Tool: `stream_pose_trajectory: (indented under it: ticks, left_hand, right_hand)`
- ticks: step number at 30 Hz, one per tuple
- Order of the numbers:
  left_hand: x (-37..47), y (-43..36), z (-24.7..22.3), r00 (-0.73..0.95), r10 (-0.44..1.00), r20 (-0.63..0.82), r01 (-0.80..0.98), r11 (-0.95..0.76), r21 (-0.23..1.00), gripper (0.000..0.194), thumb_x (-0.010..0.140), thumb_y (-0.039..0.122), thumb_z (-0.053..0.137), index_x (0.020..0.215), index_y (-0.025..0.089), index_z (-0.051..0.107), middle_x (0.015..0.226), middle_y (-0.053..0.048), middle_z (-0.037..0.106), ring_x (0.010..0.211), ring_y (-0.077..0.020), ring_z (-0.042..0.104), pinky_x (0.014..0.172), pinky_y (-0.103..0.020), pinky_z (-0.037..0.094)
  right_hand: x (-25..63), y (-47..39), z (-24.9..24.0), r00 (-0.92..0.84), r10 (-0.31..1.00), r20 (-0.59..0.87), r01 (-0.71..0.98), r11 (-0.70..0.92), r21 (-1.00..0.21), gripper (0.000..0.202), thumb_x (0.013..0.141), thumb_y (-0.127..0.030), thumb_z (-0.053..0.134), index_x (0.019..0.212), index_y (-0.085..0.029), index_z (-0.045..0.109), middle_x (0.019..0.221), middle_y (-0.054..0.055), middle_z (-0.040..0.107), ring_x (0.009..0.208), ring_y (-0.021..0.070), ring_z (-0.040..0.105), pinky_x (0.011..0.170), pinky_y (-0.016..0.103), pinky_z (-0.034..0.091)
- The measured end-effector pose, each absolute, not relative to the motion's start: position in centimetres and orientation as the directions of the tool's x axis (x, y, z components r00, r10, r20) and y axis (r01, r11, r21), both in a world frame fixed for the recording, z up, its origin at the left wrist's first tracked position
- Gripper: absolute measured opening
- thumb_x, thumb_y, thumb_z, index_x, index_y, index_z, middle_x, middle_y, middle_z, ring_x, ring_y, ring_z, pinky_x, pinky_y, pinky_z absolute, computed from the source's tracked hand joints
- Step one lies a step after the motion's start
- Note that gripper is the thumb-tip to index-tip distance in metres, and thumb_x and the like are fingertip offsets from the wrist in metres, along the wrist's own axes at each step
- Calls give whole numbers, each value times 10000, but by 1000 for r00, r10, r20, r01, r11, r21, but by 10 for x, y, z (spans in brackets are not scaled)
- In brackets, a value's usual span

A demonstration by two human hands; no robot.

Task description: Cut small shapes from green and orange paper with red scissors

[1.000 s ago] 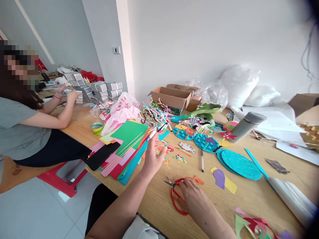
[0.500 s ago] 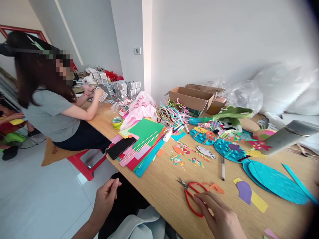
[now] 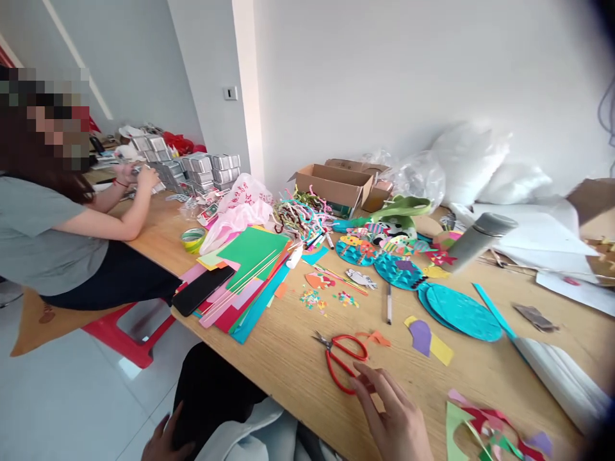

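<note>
Red-handled scissors [image 3: 344, 363] lie on the wooden table [image 3: 288, 362], blades pointing to the upper left. My right hand [image 3: 389, 406] is at their handles, fingers bent and apart, holding nothing. Down at the lower left, my left hand [image 3: 168, 435] rests by my dark-clad leg, fingers spread and nothing seen in it. Orange paper scraps [image 3: 379, 338] sit just beyond the scissors. A purple paper piece [image 3: 420, 337] overlaps a yellow one [image 3: 441, 349] to the right. Small confetti-like bits [image 3: 313, 299] and a pen [image 3: 389, 304] lie farther back.
Stacked coloured paper [image 3: 254, 256] and a black phone [image 3: 204, 291] are at the left edge. Turquoise ovals [image 3: 464, 312], a grey bottle [image 3: 480, 240] and paper scraps [image 3: 494, 429] lie to the right. Cardboard boxes [image 3: 331, 186] stand behind. A person [image 3: 43, 237] sits at left.
The view has turned to the right. My left hand has dropped to my leg and its fingers have spread. My right hand remains by the scissors' handles.
</note>
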State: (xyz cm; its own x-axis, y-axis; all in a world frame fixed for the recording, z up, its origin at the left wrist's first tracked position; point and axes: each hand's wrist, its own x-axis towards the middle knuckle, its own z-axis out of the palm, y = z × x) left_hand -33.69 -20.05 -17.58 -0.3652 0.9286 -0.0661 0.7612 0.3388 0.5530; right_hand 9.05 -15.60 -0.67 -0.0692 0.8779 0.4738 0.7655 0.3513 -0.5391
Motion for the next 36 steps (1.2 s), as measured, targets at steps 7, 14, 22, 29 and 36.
stream_pose_trajectory:
  ticks: [7, 14, 22, 29, 36]
  left_hand:
    - [-364, -185, -176, -675, 697, -243, 469, 659, 588, 415, 657, 519, 446, 944, 252, 580, 742, -12, 663, 881, -318, 649, 789, -504, 505]
    - [-390, -119, -28, -688, 708, 162, 657, 513, 552, 492, 810, 479, 348, 1020, 135, 631, 887, -117, 677, 810, -261, 615, 799, -409, 471]
    - [-300, -132, -14, -155, 855, 496, 916, -63, 395, 293, 800, 381, 532, 993, 213, 674, 801, -38, 687, 673, -164, 623, 650, -265, 502]
    - [-216, -119, 21, 177, 862, 475, 751, -431, 501, 535, 813, 317, 566, 1323, 232, 427, 1212, -91, 586, 1053, -213, 588, 861, -330, 516]
    - [-172, -106, 16, 484, 714, 507, 705, -661, 258, 562, 846, 225, 515, 1379, 199, 339, 1160, -104, 604, 1091, -202, 557, 938, -343, 469]
  right_hand:
    - [96, -167, -23, 54, 837, 544, 773, 310, -554, 208, 900, -240, 496, 1094, -182, 542, 786, 44, 620, 692, 154, 634, 645, 251, 526]
    - [99, -167, -30, 111, 850, 515, 758, 263, -597, 243, 884, -303, 520, 1073, -156, 561, 822, 64, 660, 618, 140, 624, 621, 245, 542]
    - [98, -166, -29, 137, 780, 611, 821, 256, -511, 115, 900, -253, 506, 932, -182, 590, 802, 50, 661, 678, 147, 640, 615, 236, 504]
    - [88, -156, -19, -34, 887, 460, 863, 258, -434, 315, 902, -249, 492, 1208, -176, 482, 1020, 110, 637, 972, 227, 594, 816, 371, 483]
    - [85, -146, -28, -189, 872, 451, 921, 317, -226, 420, 909, -200, 459, 1326, -182, 411, 1249, 116, 577, 1170, 265, 496, 1009, 487, 298]
